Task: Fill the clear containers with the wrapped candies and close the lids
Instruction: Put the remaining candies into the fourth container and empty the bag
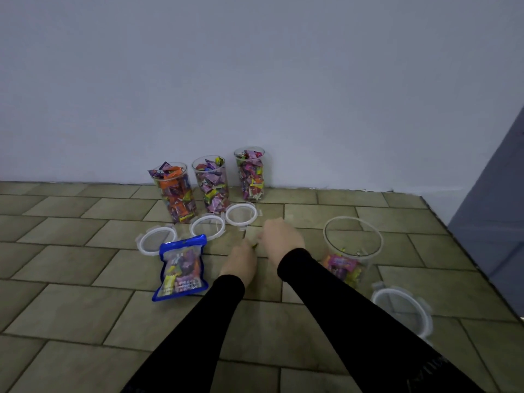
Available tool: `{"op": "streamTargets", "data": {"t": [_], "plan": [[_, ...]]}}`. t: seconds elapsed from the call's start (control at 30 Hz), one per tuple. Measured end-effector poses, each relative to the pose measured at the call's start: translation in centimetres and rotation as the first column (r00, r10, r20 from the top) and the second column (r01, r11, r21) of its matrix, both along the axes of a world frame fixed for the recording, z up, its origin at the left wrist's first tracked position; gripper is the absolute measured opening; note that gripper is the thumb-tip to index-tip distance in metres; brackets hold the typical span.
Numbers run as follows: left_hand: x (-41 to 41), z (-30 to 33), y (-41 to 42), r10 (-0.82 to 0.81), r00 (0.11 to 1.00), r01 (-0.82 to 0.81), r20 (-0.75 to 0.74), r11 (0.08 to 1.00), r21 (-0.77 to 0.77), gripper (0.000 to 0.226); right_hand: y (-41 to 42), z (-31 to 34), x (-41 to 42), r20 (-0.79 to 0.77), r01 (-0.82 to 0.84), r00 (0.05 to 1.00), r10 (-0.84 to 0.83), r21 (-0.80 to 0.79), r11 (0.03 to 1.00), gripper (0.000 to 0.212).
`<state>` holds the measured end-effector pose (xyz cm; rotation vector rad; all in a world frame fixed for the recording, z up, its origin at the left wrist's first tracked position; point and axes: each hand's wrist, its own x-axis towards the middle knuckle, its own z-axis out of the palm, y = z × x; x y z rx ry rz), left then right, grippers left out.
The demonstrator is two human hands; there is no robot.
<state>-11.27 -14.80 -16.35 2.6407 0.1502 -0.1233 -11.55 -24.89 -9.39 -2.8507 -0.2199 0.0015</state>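
1. Both hands met low over the tiled floor (85, 307), the left hand (241, 262) and right hand (280, 236) each pinching a small yellow-green candy (254, 245) between them.
2. A part-filled clear container (351, 251) stood open just right of the right hand, its lid (402, 310) nearby.
3. Three full containers (211, 184) lined the wall, lids (209, 226) lying before them.
4. A blue candy bag (181, 268) lay left of the hands.

blue-edged candy bag (181, 268), black sleeves (340, 302), olive brick-patterned floor (71, 251)
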Motion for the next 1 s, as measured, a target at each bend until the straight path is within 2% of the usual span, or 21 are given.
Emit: {"op": "streamTargets", "data": {"t": [0.1,0.17,0.27,0.37,0.47,0.53,0.63,0.7,0.73,1.0], "plan": [[-0.3,0.7,-1.0,0.094,0.995,-0.09,0.016,0.981,-0.174,0.024,-1.0,2.9,-0.8,0.031,-0.001,1.0,-0.002,0.095,0.995,0.026],[-1.0,1.8,-2.7,0.147,0.986,-0.116,0.072,0.936,-0.331,0.025,-2.1,4.9,-1.1,0.053,-0.007,0.999,-0.003,0.191,0.982,0.029],[-2.5,4.3,-6.2,0.159,0.959,-0.027,0.233,0.876,-0.482,0.025,-4.8,7.6,-1.9,0.107,-0.026,0.994,-0.02,0.408,0.913,0.042],[-3.4,6.5,-8.7,0.18,0.92,0.063,0.348,0.808,-0.586,0.026,-8.0,9.0,-2.4,0.215,-0.031,0.971,-0.106,0.552,0.833,0.049],[-4.1,8.3,-10.5,0.207,0.876,0.134,0.436,0.763,-0.632,0.027,-11.2,8.4,-2.5,0.237,0.001,0.946,-0.219,0.677,0.736,0.051],[-4.6,9.3,-11.4,0.223,0.84,0.201,0.495,0.719,-0.665,0.024,-12.7,7.4,-2.4,0.235,0.007,0.927,-0.293,0.77,0.638,0.048],[-4.6,10.2,-12.7,0.243,0.806,0.275,0.54,0.653,-0.705,0.019,-14.1,5.9,-2.2,0.169,-0.003,0.918,-0.36,0.909,0.417,0.045],[-4.7,10.7,-13.5,0.247,0.786,0.3,0.567,0.65,-0.699,0.016,-14.3,5.4,-2.1,0.096,0.01,0.923,-0.371,0.962,0.273,0.046],[-4.8,11.0,-14.0,0.244,0.781,0.307,0.576,0.652,-0.693,0.015,-14.4,5.3,-2.0,0.069,0.021,0.926,-0.371,0.972,0.233,0.046],[-4.7,10.5,-15.4,0.233,0.761,0.343,0.605,0.647,-0.681,0.017,-14.4,4.6,-1.3,-0.036,0.095,0.939,-0.341,0.983,0.156,0.051]]}}
